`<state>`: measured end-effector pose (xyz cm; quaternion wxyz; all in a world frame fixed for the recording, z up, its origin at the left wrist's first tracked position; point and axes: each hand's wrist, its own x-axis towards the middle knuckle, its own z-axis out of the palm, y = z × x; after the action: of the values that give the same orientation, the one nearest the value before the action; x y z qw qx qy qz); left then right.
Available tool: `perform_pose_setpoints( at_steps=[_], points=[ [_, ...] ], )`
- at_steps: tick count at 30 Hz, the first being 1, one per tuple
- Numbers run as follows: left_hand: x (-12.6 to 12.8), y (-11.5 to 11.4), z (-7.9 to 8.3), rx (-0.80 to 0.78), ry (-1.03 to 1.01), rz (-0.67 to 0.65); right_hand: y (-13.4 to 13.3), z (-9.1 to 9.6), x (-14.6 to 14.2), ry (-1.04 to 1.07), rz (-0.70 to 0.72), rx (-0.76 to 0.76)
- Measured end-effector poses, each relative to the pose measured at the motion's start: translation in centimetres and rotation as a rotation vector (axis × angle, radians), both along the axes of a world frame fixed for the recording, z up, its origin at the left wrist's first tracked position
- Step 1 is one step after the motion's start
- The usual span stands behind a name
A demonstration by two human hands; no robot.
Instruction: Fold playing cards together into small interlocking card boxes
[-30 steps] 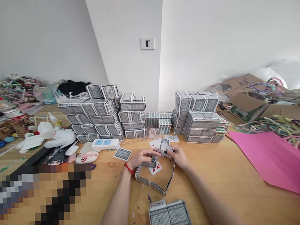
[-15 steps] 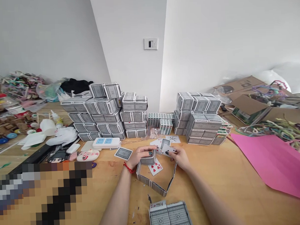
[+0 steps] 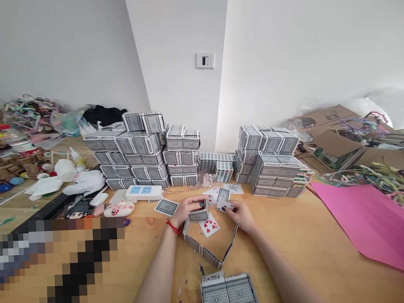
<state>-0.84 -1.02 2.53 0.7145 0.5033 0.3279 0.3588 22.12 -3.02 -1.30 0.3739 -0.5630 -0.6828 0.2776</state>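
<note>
My left hand [image 3: 190, 210], with a red string at the wrist, is closed around a small box folded from playing cards [image 3: 198, 215]. This box stands at the far left end of an open angled strip of joined cards [image 3: 202, 249]. Between finger and thumb my right hand [image 3: 241, 216] pinches a playing card [image 3: 223, 204], just right of the box and apart from it. Inside the strip a six of hearts [image 3: 209, 226] lies face up on the table. Loose cards [image 3: 235, 188] lie beyond my hands, and one face-down card [image 3: 166, 207] is left of them.
Stacks of card-built blocks stand at the back left [image 3: 141, 147] and back right [image 3: 274, 166]. Between them are small card packs [image 3: 224, 170]. A white power strip [image 3: 143, 192] lies left, pink paper [image 3: 366, 224] right. A card-built block [image 3: 230, 293] sits at the near edge.
My right hand has drawn the held card slightly down and away from the box. My left hand keeps its grip on the box. The view has shifted a little.
</note>
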Motion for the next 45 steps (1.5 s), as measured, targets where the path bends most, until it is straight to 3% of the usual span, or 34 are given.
perform_pose_setpoints(
  at_steps=[17,30,45],
  points=[
    [0.34,0.07,-0.3,0.026,0.031,-0.039,0.15,0.05,-0.42,-0.127,-0.001,0.085],
    [0.62,0.16,-0.42,-0.007,0.066,-0.051,0.09,-0.3,-0.34,0.058,0.018,0.044],
    [0.7,0.13,-0.4,0.057,0.105,-0.049,-0.43,0.57,-0.96,0.111,0.02,0.066]
  ],
)
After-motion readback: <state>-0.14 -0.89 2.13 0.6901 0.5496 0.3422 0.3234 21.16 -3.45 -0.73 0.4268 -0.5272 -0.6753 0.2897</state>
